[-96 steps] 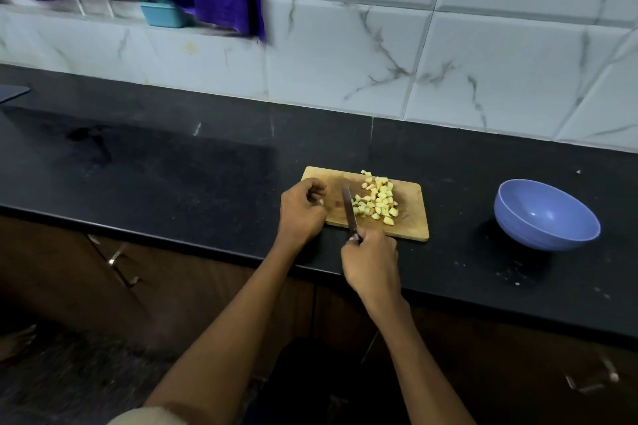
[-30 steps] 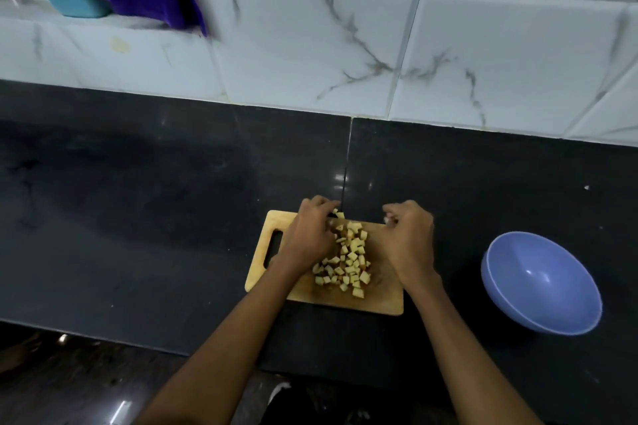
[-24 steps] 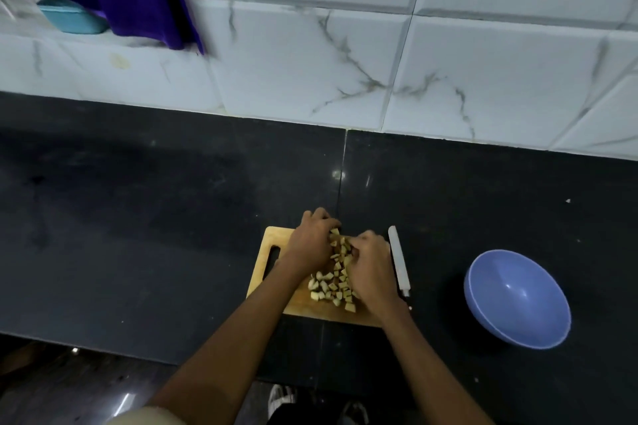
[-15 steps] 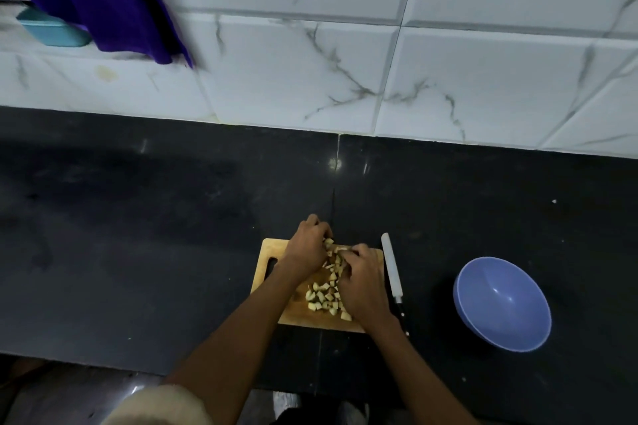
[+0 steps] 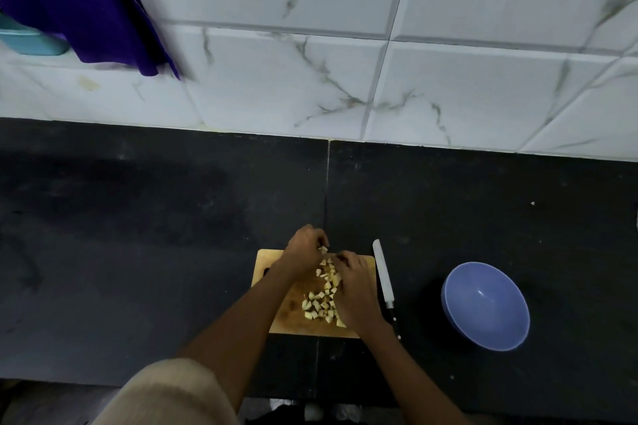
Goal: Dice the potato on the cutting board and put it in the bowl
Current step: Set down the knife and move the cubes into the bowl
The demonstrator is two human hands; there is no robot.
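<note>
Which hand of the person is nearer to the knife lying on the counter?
The right hand. It rests on the cutting board just beside the knife, at the diced potato. The left hand is farther, across the potato pile from the knife.

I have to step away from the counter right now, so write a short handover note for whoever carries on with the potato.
Left hand and right hand: both cupped around the pale diced potato pieces on the wooden cutting board; firm grip not confirmable.
White-bladed knife lies on the black counter, right of the board.
Round blue bowl, further right, holds nothing.
Done: dicing.
Left: move the dice into the bowl.
</note>
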